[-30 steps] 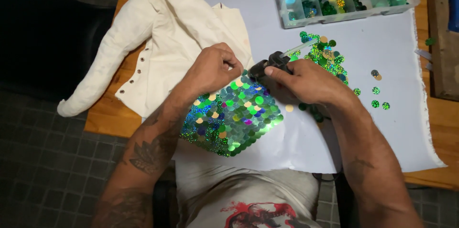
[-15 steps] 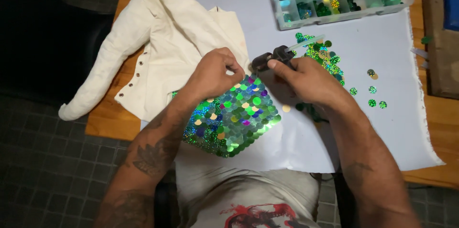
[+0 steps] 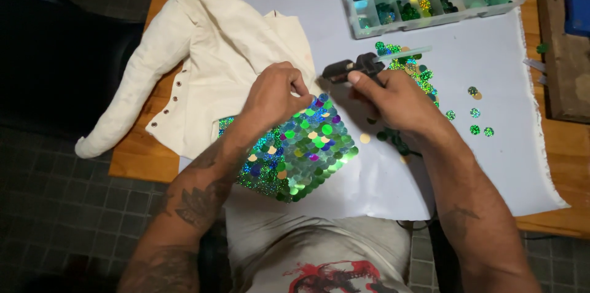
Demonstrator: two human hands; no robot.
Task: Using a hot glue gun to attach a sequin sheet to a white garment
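Sequin patch (image 3: 295, 148): green-blue scaled square, centred on white sheet (image 3: 491, 164), near edge overhanging sheet's front edge. Left hand (image 3: 270, 93) pinched on patch's far corner. Right hand (image 3: 393, 99) clamped on glue gun (image 3: 350, 70), just beyond patch. Bare sheet right of loose sequins (image 3: 473, 112). Cream garment (image 3: 209, 53) covers sheet's left edge.

Left hand (image 3: 270, 95): fingers curled inward, fingertips pinched together, wrist bent, forearm (tattooed) angled up from lower left. Right hand (image 3: 396, 97): closed in a grip, thumb extended forward, forearm running back toward lower right.
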